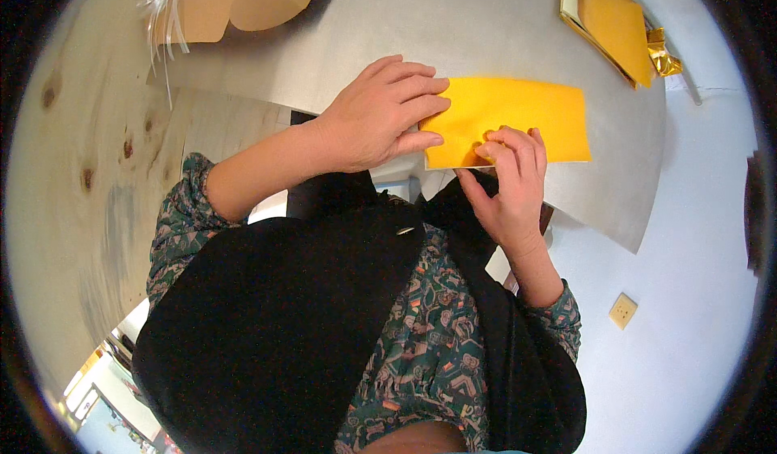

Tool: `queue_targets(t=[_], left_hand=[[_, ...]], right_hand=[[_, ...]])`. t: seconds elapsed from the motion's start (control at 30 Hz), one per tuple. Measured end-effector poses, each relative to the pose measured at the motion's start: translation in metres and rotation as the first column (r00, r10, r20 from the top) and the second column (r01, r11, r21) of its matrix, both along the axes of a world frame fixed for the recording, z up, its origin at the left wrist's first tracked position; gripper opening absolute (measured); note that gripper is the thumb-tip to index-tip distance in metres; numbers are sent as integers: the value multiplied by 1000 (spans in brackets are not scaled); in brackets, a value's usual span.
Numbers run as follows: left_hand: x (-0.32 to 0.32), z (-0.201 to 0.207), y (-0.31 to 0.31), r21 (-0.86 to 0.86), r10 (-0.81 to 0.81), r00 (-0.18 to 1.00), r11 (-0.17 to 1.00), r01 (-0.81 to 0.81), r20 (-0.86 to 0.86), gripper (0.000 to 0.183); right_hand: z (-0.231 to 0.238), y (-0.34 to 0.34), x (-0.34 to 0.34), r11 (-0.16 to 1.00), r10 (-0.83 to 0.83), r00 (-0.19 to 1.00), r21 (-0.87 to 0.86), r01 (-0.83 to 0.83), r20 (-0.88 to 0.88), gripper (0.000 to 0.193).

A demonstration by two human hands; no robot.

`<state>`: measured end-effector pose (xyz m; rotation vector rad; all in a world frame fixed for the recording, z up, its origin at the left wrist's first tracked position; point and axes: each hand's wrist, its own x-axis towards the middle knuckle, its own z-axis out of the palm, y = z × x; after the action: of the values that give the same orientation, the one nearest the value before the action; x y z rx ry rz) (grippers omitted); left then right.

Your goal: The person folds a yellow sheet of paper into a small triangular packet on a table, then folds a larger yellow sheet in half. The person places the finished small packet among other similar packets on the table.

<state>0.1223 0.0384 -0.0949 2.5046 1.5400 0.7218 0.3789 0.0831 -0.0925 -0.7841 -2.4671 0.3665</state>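
Observation:
A yellow rectangular sheet or folded piece (518, 106), paper-like with a pale lower edge, lies at the near edge of the grey table. My left hand (376, 114) rests at its left end, fingers stretched out and fingertips touching it, the thumb apart and lower. At the near edge, my right hand (518, 179) has its fingers curled on the yellow surface and its thumb below the edge, gripping it. Shadow lies under those curled fingers. Whether the yellow piece has several layers, I cannot tell.
Brown card pieces (202, 5) lie at the far left beside clear plastic strips (166, 9). A stack of yellow sheets (611, 25) sits at the far right, next to shiny gold foil (664, 53). The grey tabletop (453, 17) ends at a curved right edge.

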Motion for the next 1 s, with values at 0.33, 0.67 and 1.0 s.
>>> queue_targets(t=[0.33,0.67,1.0], left_hand=[[-6,9,8,-19,22,984,1000,-19,177,23],[7,14,19,-58,252,912,967,-246,325,16],[3,13,21,-177,214,906,971,-158,365,18]], right_hand=[[13,9,-3,964,-149,982,-241,117,-117,11],[12,15,-8,831,-352,927,-499,246,-130,7],[11,14,-3,786,-344,916,-596,162,-205,12]])
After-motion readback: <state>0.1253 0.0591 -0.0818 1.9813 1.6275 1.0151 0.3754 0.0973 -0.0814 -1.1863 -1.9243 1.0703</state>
